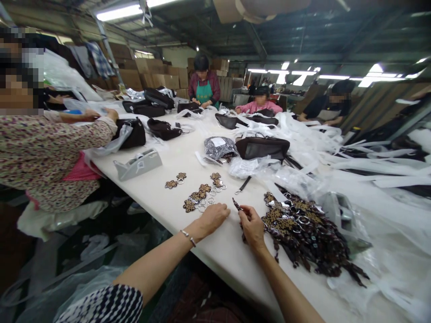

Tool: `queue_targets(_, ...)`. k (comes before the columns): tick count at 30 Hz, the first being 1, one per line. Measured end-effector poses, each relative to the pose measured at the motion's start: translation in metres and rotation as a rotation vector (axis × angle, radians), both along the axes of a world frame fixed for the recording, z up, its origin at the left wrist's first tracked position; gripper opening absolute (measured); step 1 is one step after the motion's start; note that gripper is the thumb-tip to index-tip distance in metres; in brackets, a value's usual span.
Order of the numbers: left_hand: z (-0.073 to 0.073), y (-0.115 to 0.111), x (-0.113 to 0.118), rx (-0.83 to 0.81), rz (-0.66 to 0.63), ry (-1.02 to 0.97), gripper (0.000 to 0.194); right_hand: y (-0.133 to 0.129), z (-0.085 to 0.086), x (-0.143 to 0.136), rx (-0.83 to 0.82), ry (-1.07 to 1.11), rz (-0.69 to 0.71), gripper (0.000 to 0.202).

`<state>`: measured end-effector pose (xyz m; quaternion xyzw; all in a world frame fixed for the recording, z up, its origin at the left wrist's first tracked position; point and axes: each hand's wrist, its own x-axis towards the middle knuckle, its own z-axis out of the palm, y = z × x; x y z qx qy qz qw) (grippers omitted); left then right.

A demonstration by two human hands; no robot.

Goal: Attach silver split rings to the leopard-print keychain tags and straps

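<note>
My right hand (pixel 252 225) is closed on a narrow dark brown patterned fabric strip (pixel 236 204), whose tip sticks up past my fingers. Just to its left, my left hand (pixel 214 219) has its fingers pinched together over the table; whatever they hold is too small to make out. Beyond it lie leopard-print flower key rings (pixel 196 197) with metal rings, and a pair of flower pieces (pixel 171 184) sits farther left. By my right hand spreads a heap of similar flower charms (pixel 303 224) with dark strips and rings. A short black strap (pixel 244 184) with a metal clasp lies ahead.
A grey tape dispenser (pixel 139 165) stands near the table's left edge; another dispenser (pixel 343 215) is right of the heap. Ahead are a clear bag of dark items (pixel 220 148) and a dark handbag (pixel 262 148). Co-workers handle bags around the table. White strips (pixel 363 157) cover the right side.
</note>
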<state>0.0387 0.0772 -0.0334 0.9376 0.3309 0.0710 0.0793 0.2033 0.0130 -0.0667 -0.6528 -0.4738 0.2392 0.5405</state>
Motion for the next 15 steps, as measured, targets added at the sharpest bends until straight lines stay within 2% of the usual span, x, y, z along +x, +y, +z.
queue_targets(4,-0.001,0.009,0.014,-0.082,-0.031,-0.018,0.022,-0.002,-0.003,-0.001,0.039,-0.009,-0.023,0.033)
queue_targets(7,-0.002,0.014,0.013,-0.16,0.005,-0.079,0.018,-0.002,-0.007,-0.001,0.07,-0.023,-0.042,0.034)
queue_targets(10,0.0,0.014,0.004,-0.251,0.108,-0.195,0.007,-0.003,-0.009,0.0,0.105,-0.061,-0.061,0.032)
queue_targets(15,0.005,0.0,-0.017,-0.516,0.345,-0.482,0.006,-0.005,0.0,-0.001,0.223,-0.193,-0.008,0.026)
